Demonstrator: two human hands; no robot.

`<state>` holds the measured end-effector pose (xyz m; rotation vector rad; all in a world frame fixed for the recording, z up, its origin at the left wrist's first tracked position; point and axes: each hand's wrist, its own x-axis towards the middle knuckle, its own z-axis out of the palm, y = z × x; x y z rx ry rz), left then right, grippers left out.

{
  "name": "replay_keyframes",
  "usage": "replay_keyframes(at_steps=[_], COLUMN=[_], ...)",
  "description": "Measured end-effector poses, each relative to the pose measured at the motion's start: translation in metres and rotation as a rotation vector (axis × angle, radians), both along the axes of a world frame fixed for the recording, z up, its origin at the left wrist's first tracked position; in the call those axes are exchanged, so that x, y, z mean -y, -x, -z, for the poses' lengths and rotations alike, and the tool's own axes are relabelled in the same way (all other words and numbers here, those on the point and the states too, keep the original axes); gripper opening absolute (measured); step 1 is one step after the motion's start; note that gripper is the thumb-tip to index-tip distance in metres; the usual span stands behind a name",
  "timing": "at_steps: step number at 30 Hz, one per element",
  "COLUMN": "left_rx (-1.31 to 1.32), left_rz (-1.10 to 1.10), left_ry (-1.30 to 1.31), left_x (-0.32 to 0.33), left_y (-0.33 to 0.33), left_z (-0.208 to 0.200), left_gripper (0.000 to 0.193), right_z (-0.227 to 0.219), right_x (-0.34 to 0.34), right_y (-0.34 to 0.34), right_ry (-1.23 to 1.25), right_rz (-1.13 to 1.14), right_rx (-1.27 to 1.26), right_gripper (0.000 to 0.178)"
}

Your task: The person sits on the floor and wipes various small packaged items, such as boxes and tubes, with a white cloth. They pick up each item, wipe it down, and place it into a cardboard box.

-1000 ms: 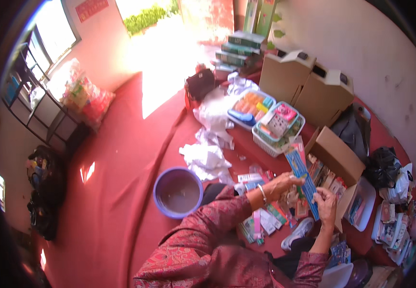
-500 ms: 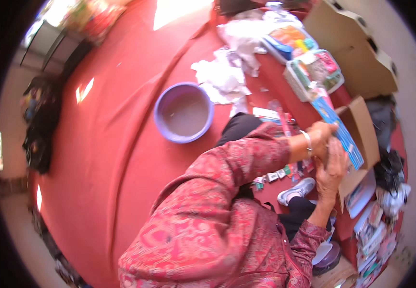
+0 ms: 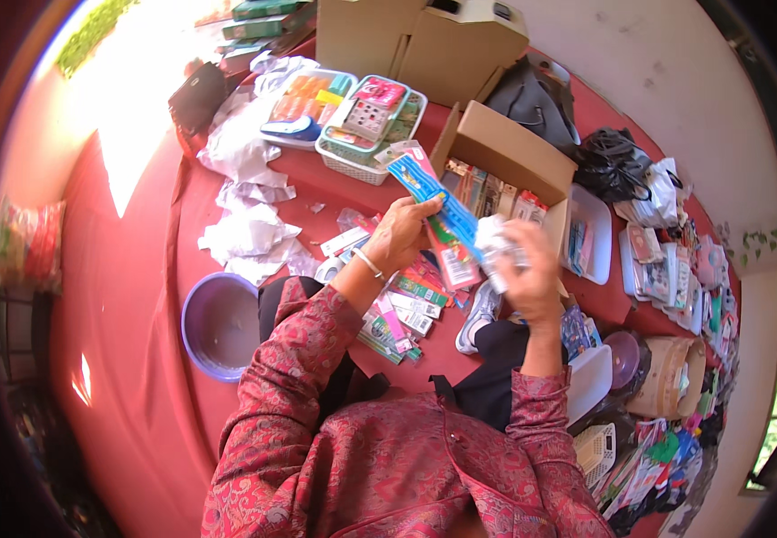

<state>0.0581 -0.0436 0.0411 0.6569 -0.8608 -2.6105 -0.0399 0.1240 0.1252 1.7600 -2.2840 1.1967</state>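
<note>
and the left hand (image 3: 404, 235) pinches the blue packet (image 3: 428, 186), the right hand (image 3: 534, 269) clutches a blurred white wad (image 3: 499, 242), both nearside of the open cardboard box (image 3: 516, 148), where rough pressing could twist the packet loose

Packages (image 3: 471, 179) stand in the cardboard box (image 3: 516, 143). Before it, a flat packet (image 3: 423, 184) is in the left hand (image 3: 399, 235), its near end at a blurred wad (image 3: 498, 238) in the right hand (image 3: 534, 273). Left of the box sits a plastic basket (image 3: 350, 167), farther left crumpled paper (image 3: 250, 235), then, nearer the wearer, a basin (image 3: 223, 330). Cartons (image 3: 462, 54) stand behind it, a plastic tub (image 3: 600, 262) right, small boxes (image 3: 414, 309) front-left.
</note>
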Motion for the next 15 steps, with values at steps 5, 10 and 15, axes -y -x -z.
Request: replay_keyframes(at_steps=[5, 10, 15], left_rx=[-0.027, 0.194, 0.129], left_rz=[0.237, 0.423, 0.547], left_ry=[0.121, 0.614, 0.727], left_x=[-0.009, -0.027, -0.030], left_y=[-0.005, -0.007, -0.003], left_z=[-0.010, -0.001, -0.013], left_gripper=[0.018, 0.023, 0.021], right_z=[0.021, 0.018, 0.044], right_x=[0.017, 0.054, 0.095], right_y=[0.007, 0.018, 0.056], right_ry=[-0.028, 0.038, -0.105], right_rz=[-0.035, -0.121, 0.046], right_rx=[0.059, -0.185, -0.392], right_gripper=[0.021, 0.017, 0.017])
